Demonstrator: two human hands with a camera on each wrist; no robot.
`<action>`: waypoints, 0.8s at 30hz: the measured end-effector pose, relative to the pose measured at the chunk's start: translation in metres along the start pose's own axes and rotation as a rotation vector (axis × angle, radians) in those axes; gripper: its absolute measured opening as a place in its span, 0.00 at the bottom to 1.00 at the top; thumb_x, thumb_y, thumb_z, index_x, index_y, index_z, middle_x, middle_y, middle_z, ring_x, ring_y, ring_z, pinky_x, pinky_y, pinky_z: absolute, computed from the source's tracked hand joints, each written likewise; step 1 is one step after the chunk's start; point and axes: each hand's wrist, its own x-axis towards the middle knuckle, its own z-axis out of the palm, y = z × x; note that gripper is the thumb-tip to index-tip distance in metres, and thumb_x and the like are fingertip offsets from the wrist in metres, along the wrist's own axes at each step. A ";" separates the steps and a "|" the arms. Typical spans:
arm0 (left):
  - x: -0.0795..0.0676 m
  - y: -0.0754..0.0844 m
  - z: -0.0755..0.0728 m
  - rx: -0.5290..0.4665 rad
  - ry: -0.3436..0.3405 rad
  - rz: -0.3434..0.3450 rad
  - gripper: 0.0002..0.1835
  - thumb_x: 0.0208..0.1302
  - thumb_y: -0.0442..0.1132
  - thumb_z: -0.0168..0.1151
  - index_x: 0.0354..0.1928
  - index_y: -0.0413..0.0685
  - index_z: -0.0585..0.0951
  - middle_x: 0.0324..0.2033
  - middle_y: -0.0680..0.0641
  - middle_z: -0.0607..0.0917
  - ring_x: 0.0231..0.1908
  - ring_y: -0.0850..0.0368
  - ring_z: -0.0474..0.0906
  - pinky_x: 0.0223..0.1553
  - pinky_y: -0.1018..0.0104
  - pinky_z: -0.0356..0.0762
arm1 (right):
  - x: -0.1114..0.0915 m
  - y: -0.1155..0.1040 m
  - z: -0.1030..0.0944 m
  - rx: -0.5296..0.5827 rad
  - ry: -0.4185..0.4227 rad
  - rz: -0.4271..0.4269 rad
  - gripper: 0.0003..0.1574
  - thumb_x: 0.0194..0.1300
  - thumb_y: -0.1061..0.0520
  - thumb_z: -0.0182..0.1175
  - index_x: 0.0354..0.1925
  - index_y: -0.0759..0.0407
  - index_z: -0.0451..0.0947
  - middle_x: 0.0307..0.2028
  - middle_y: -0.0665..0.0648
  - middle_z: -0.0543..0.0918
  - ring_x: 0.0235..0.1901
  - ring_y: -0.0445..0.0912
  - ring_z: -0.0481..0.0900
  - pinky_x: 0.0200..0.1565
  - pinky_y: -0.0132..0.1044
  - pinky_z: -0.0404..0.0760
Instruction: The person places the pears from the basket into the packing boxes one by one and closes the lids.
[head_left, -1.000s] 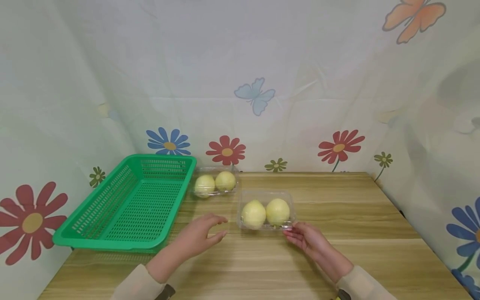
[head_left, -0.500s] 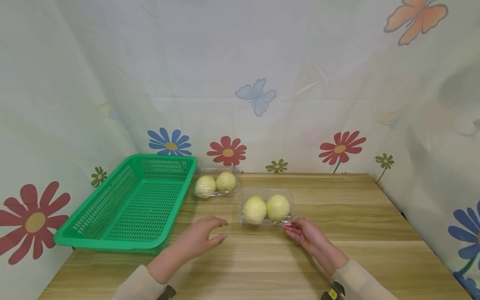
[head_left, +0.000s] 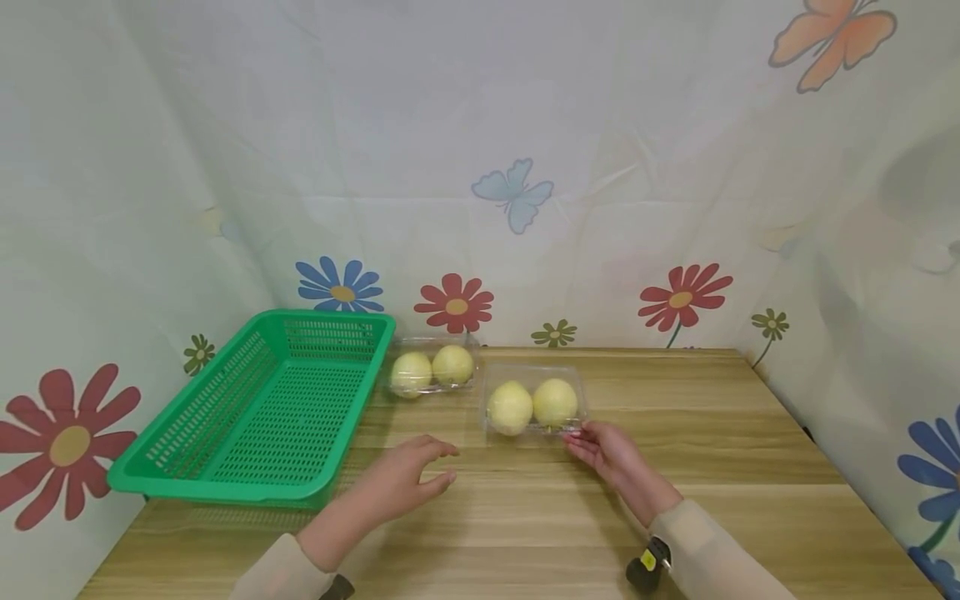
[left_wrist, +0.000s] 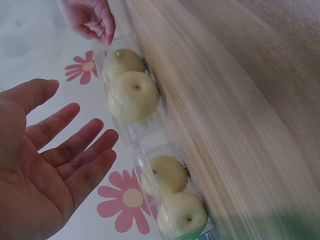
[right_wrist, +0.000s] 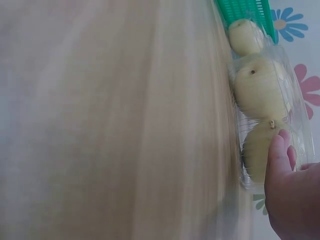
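A clear plastic clamshell box (head_left: 534, 377) with two pale yellow pears (head_left: 555, 403) in it is at the middle of the table. My right hand (head_left: 618, 462) pinches the box's near right corner; in the right wrist view the thumb (right_wrist: 279, 152) lies at that end, and the other fingers are mostly hidden. Left of the box, my left hand (head_left: 401, 477) hovers over the wood, touching nothing. Its fingers look relaxed and spread in the left wrist view, with the palm (left_wrist: 37, 185) in sight. A second clamshell box (head_left: 431, 387), also holding two pears, sits farther back.
A green plastic basket (head_left: 225, 490) with slotted walls stands on the left of the wooden table (head_left: 697, 425), right beside the second box. A flowered curtain (head_left: 585, 267) hangs behind the table and on both sides.
The clamshell box in front has slid away from me, toward the back, and my right hand has moved along with it. The left hand, the basket and the second box have stayed about where they were.
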 end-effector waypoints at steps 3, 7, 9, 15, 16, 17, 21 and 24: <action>0.000 -0.001 0.001 0.009 0.003 0.007 0.18 0.70 0.43 0.65 0.58 0.45 0.83 0.52 0.44 0.87 0.53 0.45 0.85 0.55 0.45 0.84 | 0.005 -0.002 0.001 0.003 -0.004 -0.001 0.15 0.80 0.65 0.36 0.51 0.75 0.66 0.34 0.55 0.82 0.37 0.40 0.85 0.45 0.27 0.86; -0.001 -0.002 0.002 0.018 0.001 0.014 0.17 0.70 0.43 0.65 0.58 0.46 0.83 0.52 0.44 0.87 0.52 0.45 0.85 0.55 0.46 0.84 | 0.011 -0.004 0.001 0.014 0.004 -0.005 0.17 0.80 0.65 0.36 0.54 0.77 0.65 0.34 0.55 0.82 0.36 0.40 0.85 0.47 0.28 0.86; -0.001 -0.002 0.003 0.024 0.001 0.016 0.18 0.70 0.44 0.65 0.58 0.46 0.83 0.51 0.44 0.87 0.52 0.45 0.85 0.55 0.46 0.84 | 0.014 -0.005 0.002 0.021 0.016 -0.007 0.17 0.79 0.65 0.36 0.55 0.78 0.65 0.34 0.55 0.82 0.36 0.40 0.85 0.48 0.29 0.86; -0.001 -0.003 0.004 0.029 0.000 0.012 0.19 0.70 0.44 0.65 0.58 0.44 0.83 0.52 0.44 0.87 0.52 0.45 0.86 0.54 0.46 0.84 | 0.024 -0.007 0.004 0.022 0.023 -0.011 0.15 0.79 0.65 0.36 0.51 0.75 0.67 0.33 0.55 0.83 0.36 0.40 0.86 0.48 0.29 0.86; -0.001 -0.003 0.004 0.027 -0.003 0.011 0.19 0.70 0.44 0.65 0.58 0.44 0.83 0.52 0.43 0.87 0.52 0.44 0.85 0.54 0.46 0.84 | 0.026 -0.008 0.004 0.026 0.025 -0.009 0.15 0.79 0.65 0.37 0.51 0.74 0.67 0.33 0.55 0.83 0.36 0.40 0.86 0.47 0.29 0.87; -0.001 -0.002 0.004 0.026 -0.005 0.010 0.19 0.70 0.44 0.65 0.59 0.44 0.82 0.53 0.43 0.87 0.52 0.44 0.85 0.54 0.45 0.84 | 0.028 -0.009 0.004 0.032 0.030 -0.010 0.15 0.79 0.65 0.37 0.51 0.74 0.67 0.32 0.55 0.83 0.35 0.41 0.86 0.47 0.29 0.87; -0.001 -0.002 0.004 0.025 -0.011 0.015 0.19 0.70 0.44 0.65 0.58 0.44 0.83 0.53 0.43 0.87 0.52 0.44 0.85 0.55 0.45 0.83 | 0.036 -0.013 0.004 0.049 0.036 -0.008 0.14 0.79 0.66 0.37 0.50 0.74 0.68 0.30 0.55 0.84 0.33 0.40 0.86 0.43 0.29 0.87; -0.001 -0.002 0.004 0.026 -0.014 0.023 0.18 0.71 0.44 0.65 0.58 0.45 0.83 0.52 0.43 0.87 0.52 0.45 0.86 0.54 0.46 0.84 | 0.044 -0.016 0.004 0.057 0.032 -0.014 0.14 0.79 0.66 0.37 0.50 0.74 0.68 0.29 0.55 0.84 0.32 0.40 0.86 0.42 0.28 0.87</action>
